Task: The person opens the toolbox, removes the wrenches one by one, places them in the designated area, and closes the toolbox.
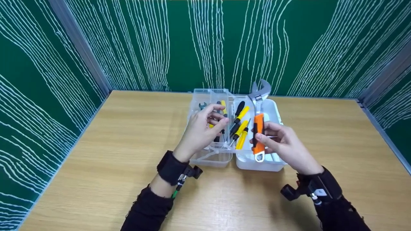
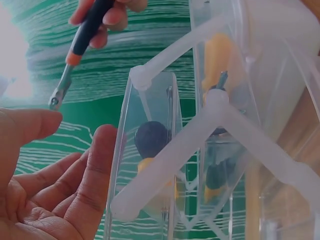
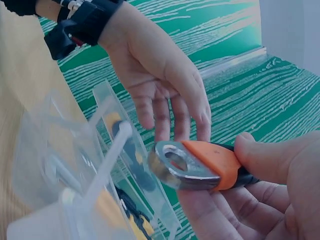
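Note:
My right hand (image 1: 285,146) grips the orange and black handle of an adjustable wrench (image 1: 258,134). The wrench stands nearly upright above the toolbox, its metal head up and away from me. In the right wrist view, the handle's end hole (image 3: 176,159) faces the camera. My left hand (image 1: 202,130) hovers over the clear tiered trays (image 1: 212,162) with loosely bent fingers and nothing held. The left wrist view has its fingers (image 2: 100,155) right at a tray's side. Yellow and black screwdrivers (image 1: 240,129) lie in the toolbox's white bin (image 1: 257,166).
The opened toolbox stands toward the back of the wooden table (image 1: 128,144). White hinge arms (image 2: 165,165) link its trays. A small open-end wrench (image 1: 203,105) lies in the rear tray. Green panels with white lines (image 1: 179,48) enclose the table's back and sides.

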The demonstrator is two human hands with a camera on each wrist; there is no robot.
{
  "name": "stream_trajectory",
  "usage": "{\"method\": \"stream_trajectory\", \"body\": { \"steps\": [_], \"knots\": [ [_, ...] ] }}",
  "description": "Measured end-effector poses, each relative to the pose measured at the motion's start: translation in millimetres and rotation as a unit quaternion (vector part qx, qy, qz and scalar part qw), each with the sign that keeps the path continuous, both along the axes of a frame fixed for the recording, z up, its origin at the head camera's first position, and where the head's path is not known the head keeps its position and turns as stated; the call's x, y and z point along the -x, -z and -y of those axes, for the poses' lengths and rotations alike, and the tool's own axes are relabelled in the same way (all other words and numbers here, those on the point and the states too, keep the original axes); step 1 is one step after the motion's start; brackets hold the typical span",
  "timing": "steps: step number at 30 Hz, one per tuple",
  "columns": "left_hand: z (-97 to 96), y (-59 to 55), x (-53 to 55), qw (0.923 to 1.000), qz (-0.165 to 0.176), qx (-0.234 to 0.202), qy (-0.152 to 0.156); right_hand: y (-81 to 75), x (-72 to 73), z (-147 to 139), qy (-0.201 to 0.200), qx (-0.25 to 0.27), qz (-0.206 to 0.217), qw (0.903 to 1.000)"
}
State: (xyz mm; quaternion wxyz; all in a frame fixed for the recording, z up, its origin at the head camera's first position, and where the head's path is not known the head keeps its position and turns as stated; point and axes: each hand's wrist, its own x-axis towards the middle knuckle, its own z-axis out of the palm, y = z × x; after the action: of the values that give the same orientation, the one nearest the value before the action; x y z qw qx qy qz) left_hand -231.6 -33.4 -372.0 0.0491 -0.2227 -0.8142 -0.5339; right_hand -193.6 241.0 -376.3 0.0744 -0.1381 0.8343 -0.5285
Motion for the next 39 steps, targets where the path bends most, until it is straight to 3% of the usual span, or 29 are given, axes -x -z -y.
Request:
{"method": "stream_trajectory", "body": {
  "steps": [15, 39],
  "knots": [
    [5.0, 2.6, 0.7, 0.9998, 0.010, 0.013, -0.013, 2.4, 10.1, -33, 0.035, -0.043, 0.008, 0.9984],
    [4.7, 1.0, 2.5, 0.9997, 0.013, 0.017, -0.014, 19.4, 21.2, -87, 0.079, -0.087, 0.048, 0.9919]
  ]
}}
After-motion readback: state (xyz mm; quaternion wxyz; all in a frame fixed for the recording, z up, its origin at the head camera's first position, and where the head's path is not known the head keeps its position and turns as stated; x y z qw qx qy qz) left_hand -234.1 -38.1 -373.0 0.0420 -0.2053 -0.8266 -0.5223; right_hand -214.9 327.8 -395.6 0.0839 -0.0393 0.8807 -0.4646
